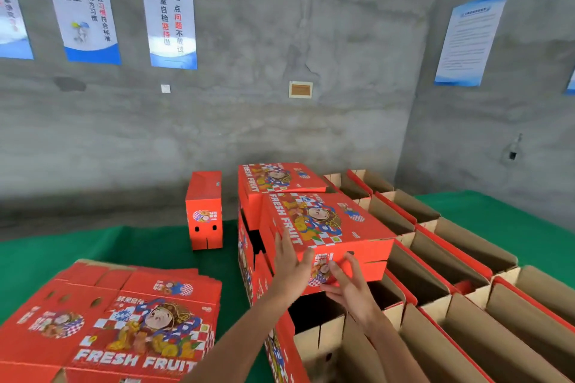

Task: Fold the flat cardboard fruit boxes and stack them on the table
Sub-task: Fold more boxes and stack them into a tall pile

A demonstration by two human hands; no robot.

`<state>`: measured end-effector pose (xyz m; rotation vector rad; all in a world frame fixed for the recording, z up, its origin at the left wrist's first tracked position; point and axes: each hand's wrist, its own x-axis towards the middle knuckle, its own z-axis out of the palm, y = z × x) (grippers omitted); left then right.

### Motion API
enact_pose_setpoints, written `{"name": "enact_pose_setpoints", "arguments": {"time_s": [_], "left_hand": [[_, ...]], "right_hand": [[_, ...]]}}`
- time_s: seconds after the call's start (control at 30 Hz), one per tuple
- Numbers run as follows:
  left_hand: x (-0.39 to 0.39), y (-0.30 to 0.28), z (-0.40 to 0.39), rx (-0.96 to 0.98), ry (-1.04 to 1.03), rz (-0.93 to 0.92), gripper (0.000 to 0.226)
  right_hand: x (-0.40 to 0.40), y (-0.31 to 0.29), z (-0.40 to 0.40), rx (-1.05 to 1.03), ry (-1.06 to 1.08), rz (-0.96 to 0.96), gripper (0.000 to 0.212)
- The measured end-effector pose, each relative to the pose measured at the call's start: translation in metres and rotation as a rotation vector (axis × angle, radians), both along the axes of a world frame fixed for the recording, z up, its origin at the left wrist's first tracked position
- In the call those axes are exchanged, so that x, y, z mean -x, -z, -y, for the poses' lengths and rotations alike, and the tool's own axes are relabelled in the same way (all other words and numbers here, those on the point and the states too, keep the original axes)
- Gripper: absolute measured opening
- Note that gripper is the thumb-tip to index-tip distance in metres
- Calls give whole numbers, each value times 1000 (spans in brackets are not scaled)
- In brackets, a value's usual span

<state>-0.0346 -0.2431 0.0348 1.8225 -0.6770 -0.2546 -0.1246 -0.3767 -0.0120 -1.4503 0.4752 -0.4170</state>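
both hands press the folded box, fingers apparently flat.

Single view, head-worn, wide-angle. Position: at the near edge of the green surface, above it. Facing: forward and down, toward the grey concrete wall with its posters. Range: close, both forearms entering from the bottom edge; straight lines bow near the frame's sides.

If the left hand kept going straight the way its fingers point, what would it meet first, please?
The left hand already lies against the folded red box; beyond that stands a second folded box, though depth is uncertain.
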Motion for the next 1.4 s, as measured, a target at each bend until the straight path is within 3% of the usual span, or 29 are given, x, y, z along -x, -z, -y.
{"name": "enact_pose_setpoints", "arguments": {"time_s": [0.17, 0.33, 0.5, 0.67, 0.77, 0.83, 0.93, 1.0, 1.1, 1.17, 1.27, 1.4], "left_hand": [[1, 19, 1, 40, 8, 7, 92], [5, 26, 2, 36, -33, 77, 97], [-2, 23, -4, 44, -77, 62, 93], [3, 27, -13, -4, -24, 63, 90], [4, 37, -23, -26, 24, 40, 86], [0, 44, -32, -5, 43, 33, 83], [-9, 53, -50, 48, 4, 50, 75], [-18, 57, -69, 65, -65, 51, 67], [-35, 65, -115, 35, -174, 125, 48], [-52, 77, -157, -139, -269, 205, 49], [-77, 100, -228, -500, -425, 101, 66], [-98, 128, -312, -742, -523, -47, 67]], "right_hand": [[-3, -2, 1, -23, 44, -16, 60], [-19, -3, 0, -82, 20, -27, 75], [-37, 2, -8, -78, 15, -25, 74], [-39, 9, -27, 509, 428, -240, 65], [-31, 8, -36, 651, 537, -281, 56], [-28, 5, -47, 645, 569, -166, 37], [-37, -4, -79, 697, 474, 69, 9], [-51, -7, -106, 738, 359, 177, 3], [-75, 3, -151, 703, 244, 183, 4], [-91, 22, -181, 641, 161, 61, 8], [-108, 63, -222, 558, -48, -277, 31], [-109, 120, -268, 476, -214, -492, 21]]}}
